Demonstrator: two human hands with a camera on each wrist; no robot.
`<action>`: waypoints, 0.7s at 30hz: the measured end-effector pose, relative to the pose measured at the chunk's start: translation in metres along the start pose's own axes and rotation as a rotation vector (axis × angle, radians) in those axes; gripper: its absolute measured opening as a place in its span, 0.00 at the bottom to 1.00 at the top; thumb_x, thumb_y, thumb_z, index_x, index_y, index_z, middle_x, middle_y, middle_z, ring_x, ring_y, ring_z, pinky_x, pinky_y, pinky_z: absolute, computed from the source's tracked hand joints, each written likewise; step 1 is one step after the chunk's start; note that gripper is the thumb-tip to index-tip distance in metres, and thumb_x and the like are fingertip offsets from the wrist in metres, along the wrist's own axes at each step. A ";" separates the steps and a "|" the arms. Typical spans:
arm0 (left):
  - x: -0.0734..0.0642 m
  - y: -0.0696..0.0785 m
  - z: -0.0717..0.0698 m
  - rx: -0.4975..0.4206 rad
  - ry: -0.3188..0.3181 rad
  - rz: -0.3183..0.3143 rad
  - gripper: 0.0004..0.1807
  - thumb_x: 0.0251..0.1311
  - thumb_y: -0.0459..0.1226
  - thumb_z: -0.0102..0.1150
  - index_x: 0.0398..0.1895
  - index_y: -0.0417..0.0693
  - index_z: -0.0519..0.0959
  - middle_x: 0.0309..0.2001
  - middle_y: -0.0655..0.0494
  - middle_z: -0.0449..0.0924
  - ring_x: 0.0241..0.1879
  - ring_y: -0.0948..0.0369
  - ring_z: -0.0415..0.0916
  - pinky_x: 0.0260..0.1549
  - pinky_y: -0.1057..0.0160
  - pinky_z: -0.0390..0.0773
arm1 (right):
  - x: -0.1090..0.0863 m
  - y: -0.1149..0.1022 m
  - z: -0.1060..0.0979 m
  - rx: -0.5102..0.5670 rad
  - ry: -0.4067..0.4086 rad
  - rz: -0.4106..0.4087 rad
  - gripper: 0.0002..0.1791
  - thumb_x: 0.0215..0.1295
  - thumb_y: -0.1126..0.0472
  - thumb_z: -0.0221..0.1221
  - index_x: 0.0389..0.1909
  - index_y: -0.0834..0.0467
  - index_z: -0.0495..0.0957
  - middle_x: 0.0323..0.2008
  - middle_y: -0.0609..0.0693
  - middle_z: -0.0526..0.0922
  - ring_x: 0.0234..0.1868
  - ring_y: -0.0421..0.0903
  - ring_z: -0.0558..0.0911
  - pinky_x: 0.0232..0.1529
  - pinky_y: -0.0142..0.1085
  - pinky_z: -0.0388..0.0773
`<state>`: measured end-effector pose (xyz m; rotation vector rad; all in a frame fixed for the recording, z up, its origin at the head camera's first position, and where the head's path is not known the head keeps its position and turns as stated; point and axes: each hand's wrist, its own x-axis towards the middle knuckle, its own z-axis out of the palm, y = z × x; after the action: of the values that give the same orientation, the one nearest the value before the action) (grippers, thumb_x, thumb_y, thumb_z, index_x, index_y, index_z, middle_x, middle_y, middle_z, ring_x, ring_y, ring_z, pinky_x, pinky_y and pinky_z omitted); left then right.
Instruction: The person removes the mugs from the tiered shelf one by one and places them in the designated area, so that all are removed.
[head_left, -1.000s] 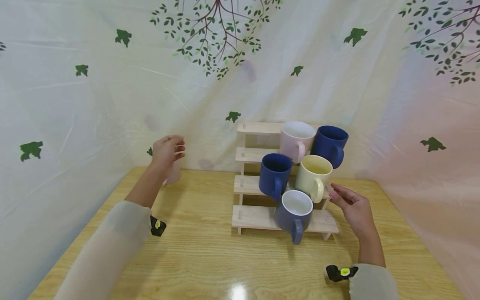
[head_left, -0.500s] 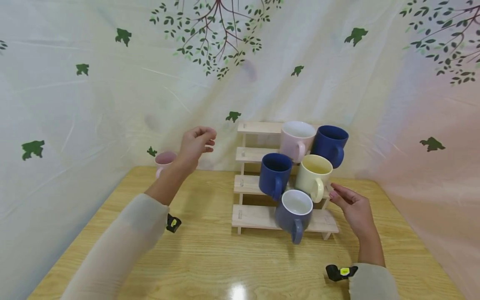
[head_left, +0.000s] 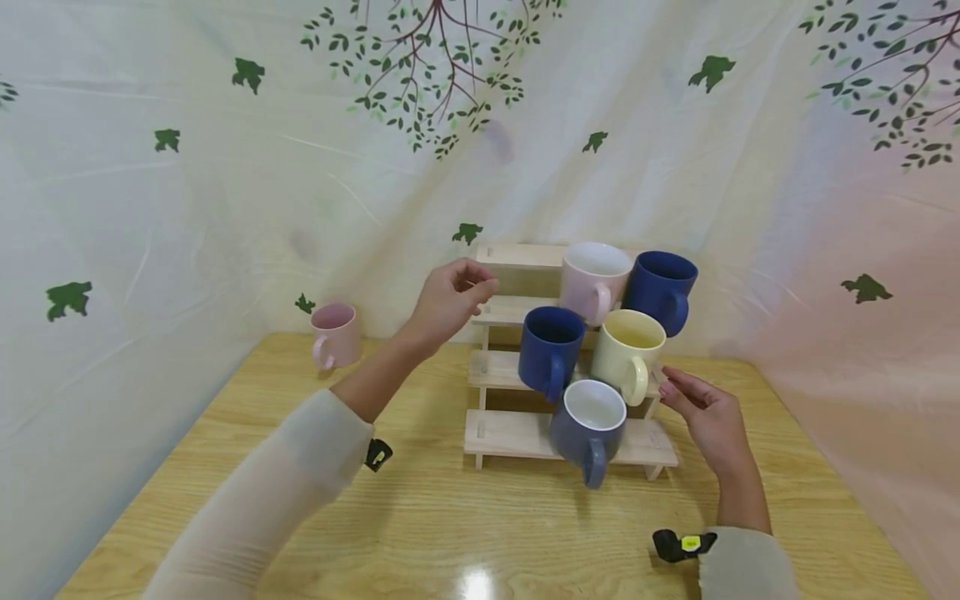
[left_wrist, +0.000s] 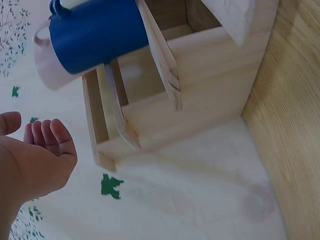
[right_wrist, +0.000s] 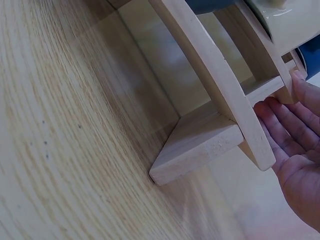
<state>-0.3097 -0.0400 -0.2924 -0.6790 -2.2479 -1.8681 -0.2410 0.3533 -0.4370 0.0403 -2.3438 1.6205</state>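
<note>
A stepped wooden rack (head_left: 513,429) bears several mugs. My left hand (head_left: 450,304) hovers by the rack's upper left end, holding nothing, its fingers loosely bent. In the left wrist view the same hand (left_wrist: 37,160) is apart from the wood. My right hand (head_left: 708,417) pinches the right end of a shelf, thumb above and fingers beneath, as the right wrist view shows at the shelf end (right_wrist: 285,92). On the rack are a light pink mug (head_left: 592,279), two dark blue mugs, one upper right (head_left: 660,292) and one left (head_left: 551,346), a yellow mug (head_left: 626,350) and a grey-blue mug (head_left: 588,433).
Another pink mug (head_left: 337,337) stands at the table's back left, handle toward the front left. The wooden table (head_left: 465,533) ends at a pale cloth backdrop (head_left: 375,192) printed with leaves and branches.
My left hand has moved right, away from the pink mug at the back left, to the rack's upper left end. That mug has come into full view. The right hand stays put.
</note>
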 end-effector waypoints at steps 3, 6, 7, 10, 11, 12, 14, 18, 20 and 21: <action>-0.001 0.001 0.012 0.040 -0.045 0.040 0.09 0.72 0.38 0.62 0.47 0.42 0.80 0.40 0.50 0.80 0.46 0.40 0.77 0.40 0.54 0.83 | 0.000 -0.001 0.000 0.003 -0.001 0.005 0.32 0.74 0.50 0.61 0.69 0.67 0.72 0.48 0.29 0.81 0.44 0.29 0.85 0.49 0.18 0.76; -0.001 0.004 0.022 0.070 -0.072 0.058 0.09 0.71 0.39 0.63 0.47 0.44 0.81 0.41 0.51 0.81 0.43 0.47 0.79 0.39 0.54 0.84 | 0.000 -0.001 -0.001 -0.002 -0.001 0.005 0.32 0.74 0.50 0.61 0.69 0.66 0.72 0.48 0.30 0.81 0.44 0.29 0.85 0.49 0.18 0.76; -0.001 0.005 0.026 0.080 -0.079 0.063 0.09 0.71 0.39 0.63 0.46 0.44 0.81 0.41 0.51 0.82 0.42 0.49 0.79 0.39 0.55 0.84 | 0.000 -0.001 -0.001 -0.002 0.000 0.003 0.32 0.73 0.50 0.61 0.69 0.66 0.72 0.48 0.30 0.81 0.43 0.30 0.86 0.49 0.18 0.76; -0.001 0.008 0.036 0.105 -0.101 0.064 0.08 0.70 0.39 0.63 0.46 0.44 0.82 0.41 0.52 0.82 0.41 0.54 0.79 0.38 0.60 0.83 | 0.000 -0.001 -0.001 -0.004 0.003 0.001 0.31 0.73 0.50 0.61 0.69 0.66 0.72 0.49 0.30 0.82 0.43 0.30 0.86 0.48 0.18 0.76; -0.001 0.008 0.039 0.116 -0.113 0.065 0.09 0.70 0.39 0.63 0.46 0.44 0.82 0.42 0.52 0.83 0.42 0.55 0.79 0.39 0.61 0.82 | 0.000 -0.002 0.000 -0.003 0.003 0.002 0.31 0.73 0.50 0.61 0.69 0.66 0.72 0.48 0.30 0.82 0.43 0.30 0.85 0.48 0.18 0.77; -0.001 0.008 0.043 0.130 -0.124 0.070 0.09 0.70 0.39 0.63 0.46 0.44 0.82 0.42 0.52 0.83 0.42 0.56 0.79 0.39 0.62 0.81 | 0.000 -0.002 0.000 -0.003 0.001 0.002 0.31 0.74 0.51 0.61 0.69 0.67 0.72 0.48 0.30 0.82 0.43 0.30 0.86 0.48 0.18 0.77; -0.001 0.008 0.049 0.163 -0.147 0.072 0.10 0.70 0.40 0.63 0.48 0.45 0.83 0.43 0.53 0.83 0.42 0.57 0.79 0.39 0.63 0.81 | 0.000 -0.002 0.000 -0.001 -0.001 0.005 0.31 0.74 0.51 0.61 0.69 0.67 0.72 0.47 0.29 0.81 0.43 0.30 0.86 0.48 0.18 0.77; 0.000 0.009 0.061 0.211 -0.180 0.105 0.12 0.70 0.41 0.63 0.51 0.44 0.84 0.43 0.54 0.85 0.42 0.59 0.80 0.40 0.65 0.82 | 0.000 -0.002 0.000 0.001 -0.007 0.004 0.32 0.73 0.50 0.61 0.69 0.67 0.72 0.47 0.28 0.81 0.44 0.29 0.85 0.48 0.18 0.76; 0.001 0.010 0.066 0.223 -0.189 0.123 0.13 0.70 0.40 0.63 0.52 0.43 0.84 0.43 0.55 0.86 0.42 0.60 0.80 0.42 0.66 0.82 | 0.000 -0.002 0.000 0.008 -0.008 0.004 0.32 0.73 0.50 0.61 0.69 0.67 0.72 0.47 0.29 0.81 0.44 0.29 0.86 0.48 0.18 0.76; 0.002 0.011 0.068 0.226 -0.193 0.128 0.13 0.70 0.40 0.63 0.52 0.43 0.84 0.43 0.55 0.86 0.42 0.61 0.80 0.42 0.67 0.82 | 0.000 -0.002 0.000 0.012 -0.006 0.005 0.32 0.73 0.50 0.62 0.68 0.67 0.72 0.47 0.29 0.81 0.44 0.29 0.86 0.48 0.18 0.76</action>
<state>-0.2947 0.0274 -0.2966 -0.9728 -2.4173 -1.5187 -0.2405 0.3523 -0.4355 0.0423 -2.3404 1.6397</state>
